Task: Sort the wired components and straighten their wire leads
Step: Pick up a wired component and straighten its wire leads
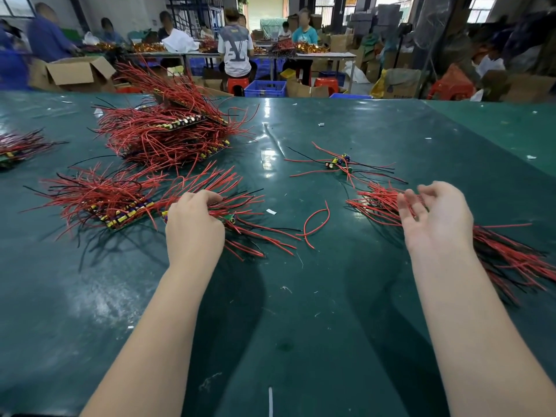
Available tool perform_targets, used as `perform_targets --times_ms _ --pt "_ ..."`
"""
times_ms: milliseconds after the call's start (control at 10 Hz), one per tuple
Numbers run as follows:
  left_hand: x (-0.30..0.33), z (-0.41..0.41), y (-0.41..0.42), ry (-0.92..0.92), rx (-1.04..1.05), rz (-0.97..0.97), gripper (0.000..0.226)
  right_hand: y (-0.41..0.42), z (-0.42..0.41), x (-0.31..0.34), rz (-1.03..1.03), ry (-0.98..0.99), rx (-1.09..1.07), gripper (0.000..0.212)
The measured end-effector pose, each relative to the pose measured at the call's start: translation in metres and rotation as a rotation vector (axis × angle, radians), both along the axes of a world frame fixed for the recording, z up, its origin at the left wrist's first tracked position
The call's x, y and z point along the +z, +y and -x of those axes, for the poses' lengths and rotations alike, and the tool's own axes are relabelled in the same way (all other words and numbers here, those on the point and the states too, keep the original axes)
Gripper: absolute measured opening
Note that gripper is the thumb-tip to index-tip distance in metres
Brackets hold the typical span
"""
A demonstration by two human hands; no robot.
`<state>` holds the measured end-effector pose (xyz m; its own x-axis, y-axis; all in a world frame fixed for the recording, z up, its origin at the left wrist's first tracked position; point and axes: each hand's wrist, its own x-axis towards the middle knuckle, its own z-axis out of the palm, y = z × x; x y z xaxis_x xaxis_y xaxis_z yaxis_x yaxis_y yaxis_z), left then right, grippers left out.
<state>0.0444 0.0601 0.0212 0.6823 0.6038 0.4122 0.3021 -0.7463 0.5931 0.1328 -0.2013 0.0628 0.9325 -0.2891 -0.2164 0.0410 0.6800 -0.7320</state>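
Observation:
My left hand (194, 224) grips a bundle of small circuit boards with red and black wire leads (243, 227) lying on the green table (301, 311). To its left lies a row of boards with red leads (120, 213). My right hand (433, 218) hovers with relaxed, spread fingers, palm turned inward, over a sorted bundle of red and black leads (511, 254) at the right. A few loose wired components (338, 162) lie farther out in the middle. One bent red wire (316, 224) lies alone between my hands.
A big heap of wired boards (168, 130) rises at the back left, and another bundle (18, 147) sits at the left edge. Beyond the table's far edge, people sit at benches among cardboard boxes (75, 72) and blue crates (264, 88). Small paper scraps dot the table.

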Motion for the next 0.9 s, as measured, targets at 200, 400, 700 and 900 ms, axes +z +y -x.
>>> perform_targets --times_ms 200,400,700,900 --pt "-0.006 0.000 0.010 0.125 -0.036 -0.057 0.024 0.017 0.003 -0.003 0.153 0.016 0.220 0.024" --pt "0.001 0.003 0.011 -0.070 0.051 -0.079 0.018 0.024 0.004 -0.008 0.139 0.067 0.358 0.025" --pt "-0.003 -0.002 -0.001 0.027 0.020 -0.046 0.046 0.029 0.011 -0.009 0.104 0.056 0.456 0.024" --pt "-0.016 -0.010 0.003 0.165 -0.007 -0.041 0.033 0.031 0.014 -0.008 0.111 0.053 0.480 0.025"
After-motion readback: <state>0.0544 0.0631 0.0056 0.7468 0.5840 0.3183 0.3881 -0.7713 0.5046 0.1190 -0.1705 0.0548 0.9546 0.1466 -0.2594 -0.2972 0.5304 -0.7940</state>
